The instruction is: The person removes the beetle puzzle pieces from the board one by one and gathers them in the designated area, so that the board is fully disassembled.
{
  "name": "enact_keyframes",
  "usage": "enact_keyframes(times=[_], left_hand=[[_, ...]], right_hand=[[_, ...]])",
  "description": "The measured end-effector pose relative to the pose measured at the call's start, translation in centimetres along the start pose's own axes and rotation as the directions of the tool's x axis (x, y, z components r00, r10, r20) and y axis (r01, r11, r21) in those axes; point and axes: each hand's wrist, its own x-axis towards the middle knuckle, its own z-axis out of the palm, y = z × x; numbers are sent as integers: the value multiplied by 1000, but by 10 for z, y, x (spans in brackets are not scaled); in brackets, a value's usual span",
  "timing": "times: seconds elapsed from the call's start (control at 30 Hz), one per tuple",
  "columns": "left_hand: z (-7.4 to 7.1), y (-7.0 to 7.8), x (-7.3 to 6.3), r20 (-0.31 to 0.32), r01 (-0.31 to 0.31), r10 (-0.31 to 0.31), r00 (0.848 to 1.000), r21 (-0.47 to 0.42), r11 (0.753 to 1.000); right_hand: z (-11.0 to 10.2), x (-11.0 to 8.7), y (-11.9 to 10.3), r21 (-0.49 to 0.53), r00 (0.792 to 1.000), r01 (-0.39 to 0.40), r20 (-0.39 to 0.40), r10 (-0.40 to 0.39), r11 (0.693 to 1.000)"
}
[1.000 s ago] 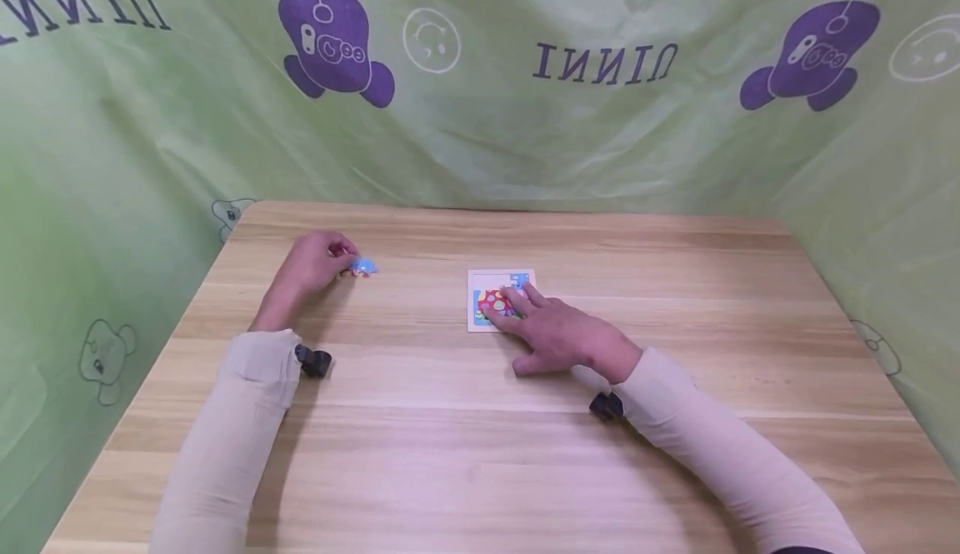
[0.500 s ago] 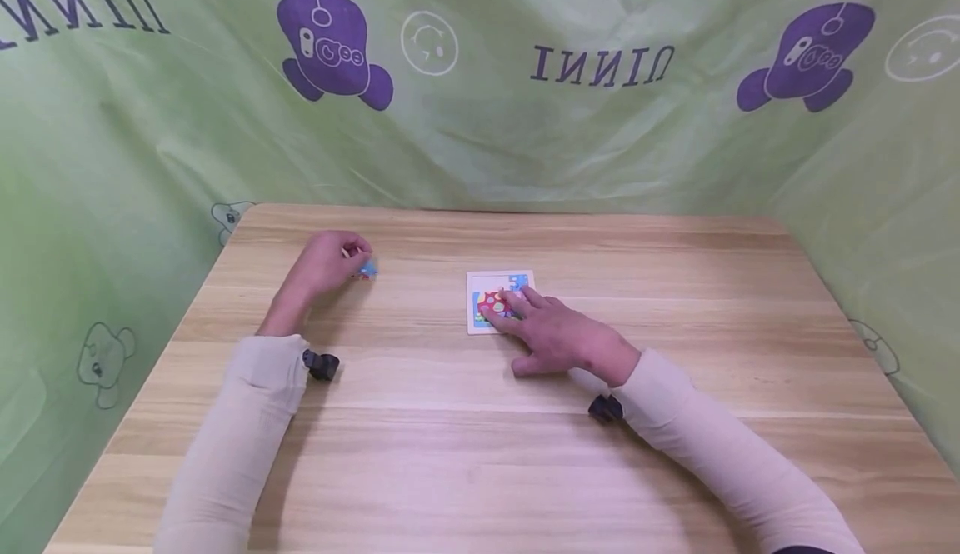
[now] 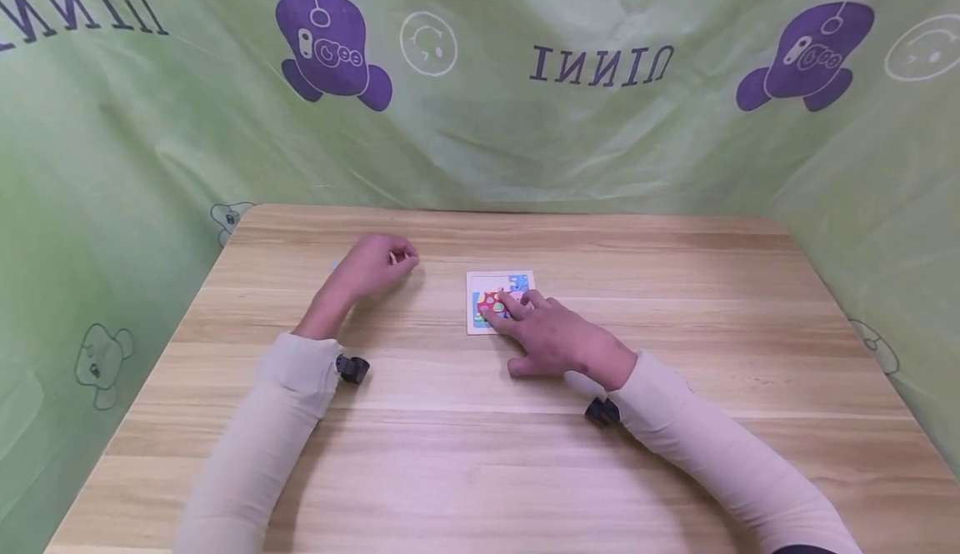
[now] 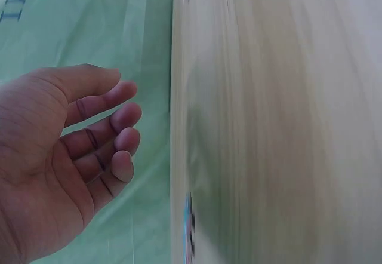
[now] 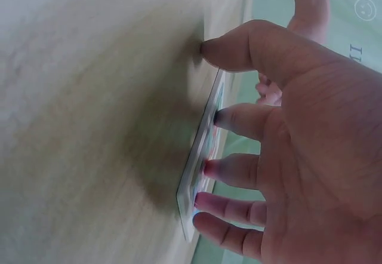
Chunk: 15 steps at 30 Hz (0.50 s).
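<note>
A small framed jigsaw puzzle (image 3: 471,308) with a red spotted picture lies on the table; its upper part shows pale, bare backing. My right hand (image 3: 562,337) rests its spread, straight fingertips on the picture, as the right wrist view also shows. To the left, my left hand (image 3: 366,266) is above the table with its thumb and forefinger close together and the other fingers loosely curled. Whether something small is pinched there is hidden. Colourful puzzle pieces (image 4: 187,231) lie on the table near it, mostly covered by the left hand in the head view.
The wooden table (image 3: 480,454) has its far edge against a green curtain (image 3: 480,146) with purple prints. Small black wrist cameras (image 3: 352,368) sit at both sleeve cuffs.
My left hand has moved right, past the loose pieces and closer to the puzzle frame. Only a blue bit of them shows at its left now. My right hand has barely moved.
</note>
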Motion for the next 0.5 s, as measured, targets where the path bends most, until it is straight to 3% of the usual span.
enact_keyframes(times=[0.23,0.5], left_hand=[[25,31,22,63,-39,40,997,-13,999],[51,55,51,147,-117,123,981,-51,992]], right_hand=[[1,3,-10,16,1000,-1,-17,1,1000],[3,4,-16,-15,999,-17,-47,16,1000]])
